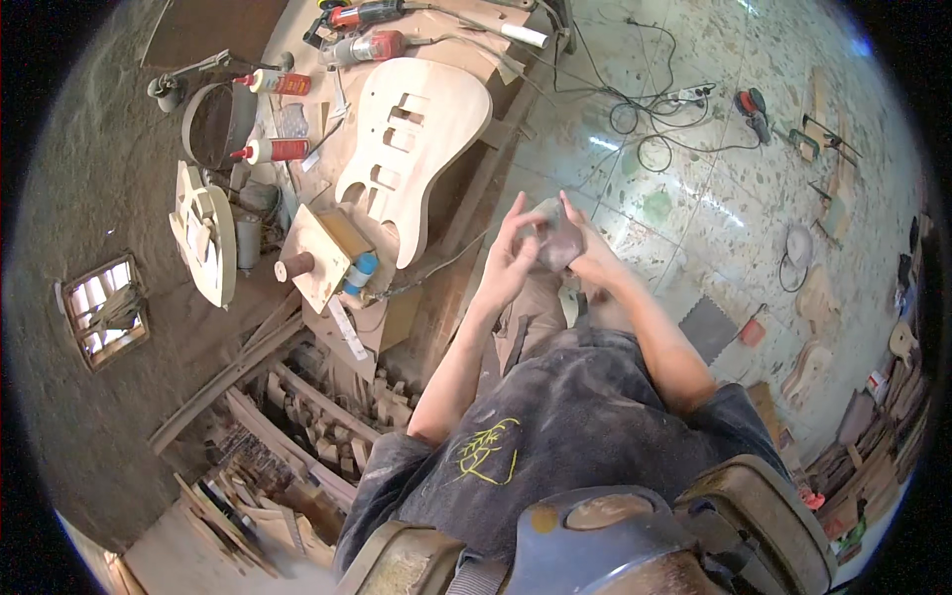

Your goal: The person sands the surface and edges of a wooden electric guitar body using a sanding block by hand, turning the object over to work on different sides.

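The guitar body (416,149) lies on the workbench (436,297), left of both hands' pad (557,238).

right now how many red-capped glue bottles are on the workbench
2. One glue bottle lies near the bench's far edge; the other lies just nearer, beside the round sieve. More may be hidden among the clutter.

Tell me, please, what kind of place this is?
Probably a guitar-making woodshop: an unfinished wooden guitar body lies on the dusty workbench, with glue bottles and wood offcuts nearby.
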A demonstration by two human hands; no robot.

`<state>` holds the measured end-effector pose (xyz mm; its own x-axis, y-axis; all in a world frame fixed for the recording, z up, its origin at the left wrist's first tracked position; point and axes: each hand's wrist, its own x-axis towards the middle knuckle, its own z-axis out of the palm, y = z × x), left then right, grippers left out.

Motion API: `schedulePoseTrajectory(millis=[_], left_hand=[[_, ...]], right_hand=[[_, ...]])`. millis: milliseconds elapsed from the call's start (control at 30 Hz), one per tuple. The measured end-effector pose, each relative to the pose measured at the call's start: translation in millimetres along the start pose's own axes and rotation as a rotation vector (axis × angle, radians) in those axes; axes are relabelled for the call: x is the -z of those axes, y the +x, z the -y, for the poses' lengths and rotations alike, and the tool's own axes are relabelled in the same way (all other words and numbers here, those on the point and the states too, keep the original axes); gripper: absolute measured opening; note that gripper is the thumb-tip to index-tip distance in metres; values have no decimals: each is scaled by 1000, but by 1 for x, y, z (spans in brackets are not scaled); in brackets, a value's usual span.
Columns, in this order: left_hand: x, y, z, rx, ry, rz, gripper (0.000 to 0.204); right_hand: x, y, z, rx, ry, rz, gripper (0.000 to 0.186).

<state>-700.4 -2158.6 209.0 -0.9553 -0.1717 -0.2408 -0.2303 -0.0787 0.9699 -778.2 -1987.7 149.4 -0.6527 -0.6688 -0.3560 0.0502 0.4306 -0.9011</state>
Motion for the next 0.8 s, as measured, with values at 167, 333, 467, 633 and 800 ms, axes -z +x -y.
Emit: schedulePoseTrajectory(millis=[167,333,467,633,800], left_hand=[[-8,3,2,179,-747,-305,50],[-5,10,27,176,-240,-333,52],[1,12,31,159,-520,-401,55],[13,18,19,155,-621,-386,62],[21,26,19,186,-551,-377,63]], right_hand=[[1,28,-17,214,-144,-87,82],[-6,37,12,199,356,2,64],[-15,34,30,229,336,-70,61],[-18,38,28,208,252,-72,61],[-8,40,30,308,-61,-110,55]])
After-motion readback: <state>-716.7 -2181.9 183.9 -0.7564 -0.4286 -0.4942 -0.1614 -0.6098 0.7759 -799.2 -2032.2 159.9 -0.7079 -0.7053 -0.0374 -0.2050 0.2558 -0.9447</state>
